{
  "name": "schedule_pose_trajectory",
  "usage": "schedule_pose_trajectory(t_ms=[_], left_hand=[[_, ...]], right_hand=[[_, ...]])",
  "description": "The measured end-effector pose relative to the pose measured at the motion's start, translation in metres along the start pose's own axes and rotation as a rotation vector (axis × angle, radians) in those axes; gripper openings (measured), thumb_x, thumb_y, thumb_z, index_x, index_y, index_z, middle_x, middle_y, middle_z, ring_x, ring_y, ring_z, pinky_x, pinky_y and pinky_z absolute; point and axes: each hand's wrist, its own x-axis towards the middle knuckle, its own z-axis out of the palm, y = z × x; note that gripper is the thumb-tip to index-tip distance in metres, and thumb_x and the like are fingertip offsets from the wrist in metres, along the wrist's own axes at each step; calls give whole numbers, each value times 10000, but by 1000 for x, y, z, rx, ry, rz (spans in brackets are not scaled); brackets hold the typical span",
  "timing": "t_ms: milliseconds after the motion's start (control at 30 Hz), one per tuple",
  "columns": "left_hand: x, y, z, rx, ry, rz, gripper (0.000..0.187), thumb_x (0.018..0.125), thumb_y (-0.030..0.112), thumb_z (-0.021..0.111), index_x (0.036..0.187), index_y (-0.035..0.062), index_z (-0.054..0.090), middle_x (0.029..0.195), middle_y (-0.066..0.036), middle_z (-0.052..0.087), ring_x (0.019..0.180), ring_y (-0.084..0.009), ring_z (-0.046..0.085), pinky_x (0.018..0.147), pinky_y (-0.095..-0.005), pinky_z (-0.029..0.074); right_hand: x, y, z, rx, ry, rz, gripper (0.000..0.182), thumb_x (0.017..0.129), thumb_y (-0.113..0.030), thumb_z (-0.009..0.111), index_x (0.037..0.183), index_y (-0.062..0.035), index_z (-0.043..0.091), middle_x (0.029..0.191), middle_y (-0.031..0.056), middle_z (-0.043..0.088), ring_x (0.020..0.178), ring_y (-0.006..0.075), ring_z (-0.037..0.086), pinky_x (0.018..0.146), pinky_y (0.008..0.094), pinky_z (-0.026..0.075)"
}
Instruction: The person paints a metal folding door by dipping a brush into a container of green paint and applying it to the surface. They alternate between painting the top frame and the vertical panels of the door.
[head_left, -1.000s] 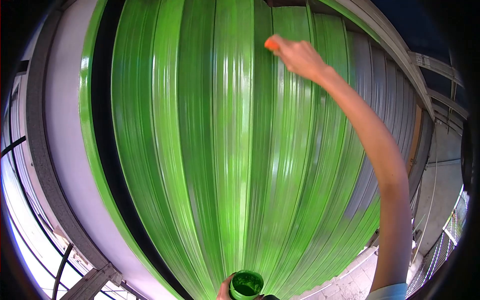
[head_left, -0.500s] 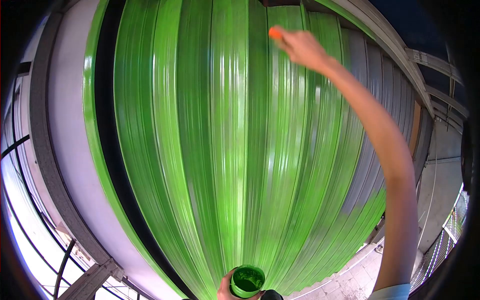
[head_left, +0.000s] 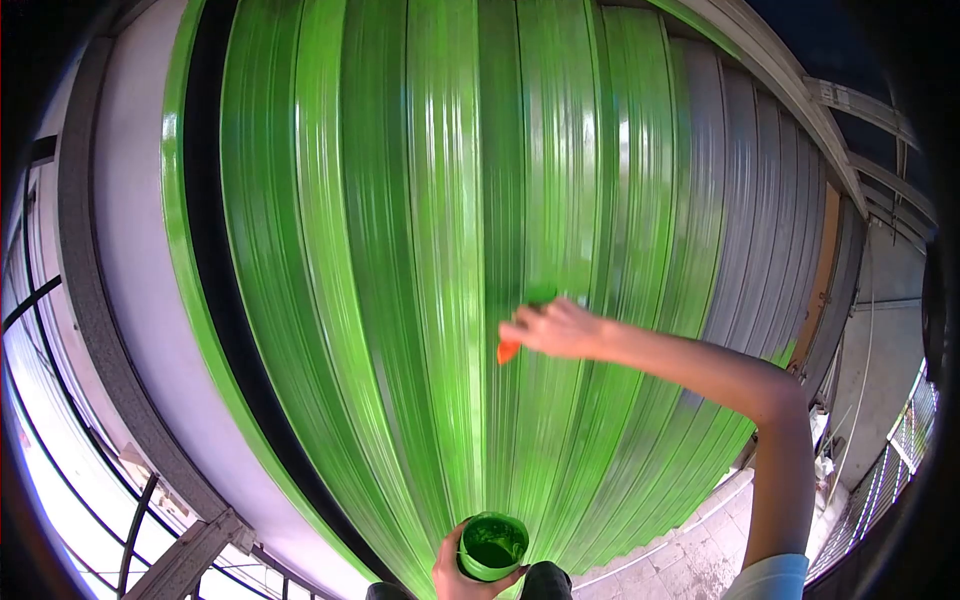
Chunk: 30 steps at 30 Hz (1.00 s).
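Note:
My right hand (head_left: 555,330) is closed around a brush whose orange handle (head_left: 507,351) sticks out below the fingers. The green-covered bristles (head_left: 541,295) show just above the hand, at the ribbed metal panel (head_left: 450,200), which is coated in glossy green paint over most of its width. Low in the view, my left hand (head_left: 452,572) holds a green cup (head_left: 493,547) by its side and base. Dark green paint lies inside the cup, and its rim is smeared with green.
Grey unpainted ribs (head_left: 765,200) stretch along the panel's right side. A black strip (head_left: 207,150) and a pale wall (head_left: 135,200) border the left. Metal beams (head_left: 780,60) cross the upper right, and a paved floor (head_left: 705,550) shows at lower right.
My right hand has come down from the top of the panel to about mid-height with the brush, and the elbow is now bent. The cup in my left hand sits slightly higher in view.

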Motion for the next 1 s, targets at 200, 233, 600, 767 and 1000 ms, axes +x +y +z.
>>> schedule_pose_trajectory(t_ms=[200, 233, 600, 767, 1000], left_hand=[[-1, -1, 1, 12, -17, -35, 794, 529, 261, 882, 1165, -20, 500, 1043, -179, 618, 954, -264, 621, 811, -372, 515], [-1, 0, 1, 24, -15, -31, 794, 529, 262, 882, 1165, -20, 500, 1041, -178, 619, 953, -265, 622, 811, -372, 515], [5, -13, 5, 11, -14, -40, 801, 522, 265, 887, 1163, -18, 499, 1045, -172, 615, 952, -260, 619, 807, -372, 513], [3, -14, 7, 28, -2, -25, 816, 512, 260, 891, 1171, -17, 497, 1038, -168, 614, 946, -259, 619, 810, -373, 508], [3, -15, 9, 27, -16, -19, 820, 512, 255, 891, 1177, -14, 494, 1041, -167, 615, 959, -262, 615, 815, -371, 507]], right_hand=[[15, 44, -36, 159, -53, 250, 479, 691, 144, 461, 1106, -90, 408, 696, 170, 529, 449, 233, 544, 333, 315, 467], [21, 58, -45, 129, -87, 300, 484, 696, 137, 467, 1117, -93, 403, 707, 170, 533, 461, 235, 548, 340, 316, 467], [-3, 8, 10, -217, 213, -4, 193, 845, -24, 487, 1021, -93, 447, 703, 170, 569, 533, 269, 625, 384, 328, 513], [4, 12, -25, 191, -34, 197, 407, 683, 123, 493, 1029, -90, 478, 725, 152, 563, 435, 197, 534, 326, 284, 439], [27, 112, -95, -134, 258, 255, 497, 665, 154, 498, 1095, -92, 469, 764, 157, 575, 425, 166, 513, 318, 255, 414]])
